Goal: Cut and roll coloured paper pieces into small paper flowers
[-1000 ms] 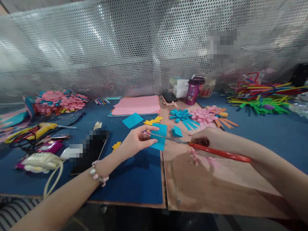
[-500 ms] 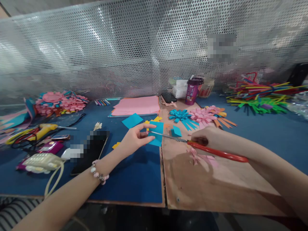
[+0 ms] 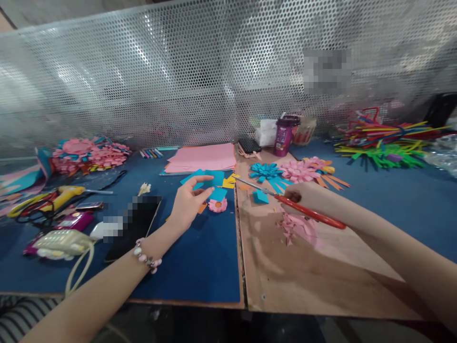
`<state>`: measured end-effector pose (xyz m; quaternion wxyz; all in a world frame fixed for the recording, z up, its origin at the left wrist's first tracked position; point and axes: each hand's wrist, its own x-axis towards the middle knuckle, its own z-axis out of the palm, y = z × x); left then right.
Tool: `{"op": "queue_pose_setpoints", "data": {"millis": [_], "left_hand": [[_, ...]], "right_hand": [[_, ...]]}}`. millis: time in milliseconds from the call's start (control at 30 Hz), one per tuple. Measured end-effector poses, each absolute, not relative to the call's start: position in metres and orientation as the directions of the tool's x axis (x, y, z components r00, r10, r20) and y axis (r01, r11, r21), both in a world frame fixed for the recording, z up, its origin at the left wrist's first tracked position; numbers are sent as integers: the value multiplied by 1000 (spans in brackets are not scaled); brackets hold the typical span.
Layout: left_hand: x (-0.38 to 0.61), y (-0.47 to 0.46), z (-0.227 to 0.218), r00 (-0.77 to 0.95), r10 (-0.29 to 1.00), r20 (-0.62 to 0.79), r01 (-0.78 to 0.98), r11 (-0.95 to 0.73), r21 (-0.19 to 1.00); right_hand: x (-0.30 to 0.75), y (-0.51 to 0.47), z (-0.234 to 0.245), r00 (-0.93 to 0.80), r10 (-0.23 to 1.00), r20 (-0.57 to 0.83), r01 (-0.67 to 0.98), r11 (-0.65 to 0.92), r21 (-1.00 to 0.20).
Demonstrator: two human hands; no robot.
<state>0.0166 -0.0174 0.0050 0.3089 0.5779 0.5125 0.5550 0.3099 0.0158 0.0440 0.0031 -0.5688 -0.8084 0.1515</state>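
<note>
My left hand pinches a blue piece of paper between thumb and fingers. A gap at its right side splits the paper into an upper and a lower part; whether they still join under my fingers is hidden. My right hand grips red-handled scissors, their blades pointing left, apart from the paper. Under the blue paper lies a small pink paper flower with an orange centre. Yellow paper pieces are just right of the held paper, and another blue piece rests below the blades.
Pink sheets are stacked behind my left hand. Paper rosettes and a purple cup stand beyond my right hand. A phone, a yellow glue gun and a pile of paper flowers occupy the left side.
The scissors have drawn back from the blue paper, up and away from its edge. My left hand has moved left and up with the paper, uncovering the pink flower.
</note>
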Motion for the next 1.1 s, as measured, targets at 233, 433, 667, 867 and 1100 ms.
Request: {"op": "queue_pose_setpoints", "data": {"millis": [233,433,667,867,1100], "left_hand": [[16,-15,5,-134,938,320,190,-292,937],[18,-14,2,-78,940,332,229,-307,924],[18,-14,2,-67,944,324,168,-310,936],[19,-16,5,-40,944,329,206,-314,927],[19,-16,6,-16,951,308,183,-300,936]], "right_hand": [[315,25,24,-394,917,-57,915,385,-121],[315,28,21,-374,926,-52,924,367,-106],[317,32,17,-352,936,-29,930,346,-122],[321,37,11,-342,940,8,929,340,-145],[323,41,10,-325,946,1,935,321,-148]]}}
